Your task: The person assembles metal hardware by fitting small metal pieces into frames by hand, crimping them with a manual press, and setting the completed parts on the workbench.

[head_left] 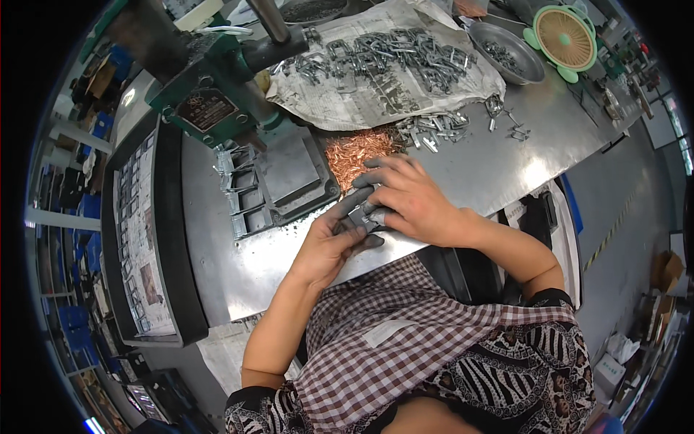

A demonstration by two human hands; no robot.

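Note:
Close together at the near edge of the metal table, my left hand (pixel 329 242) and my right hand (pixel 416 202) meet over a small silver metal piece (pixel 357 216). My left thumb and fingers are closed round it from the left. The right fingertips press at its other side, and they hide much of it, so its exact kind does not show. Dark smudges cover the fingers of both hands. Just beyond the right hand lies a heap of small copper-coloured pins (pixel 350 155). Left of the heap is a dark flat press plate (pixel 289 170).
A green press (pixel 210 101) stands at the left, with silver metal frames (pixel 246 195) below it. Small metal brackets (pixel 390 61) cover newspaper (pixel 311 105) at the back. A metal bowl (pixel 531 69) and a green fan (pixel 565 36) stand far right. A black tray (pixel 188 289) lies left.

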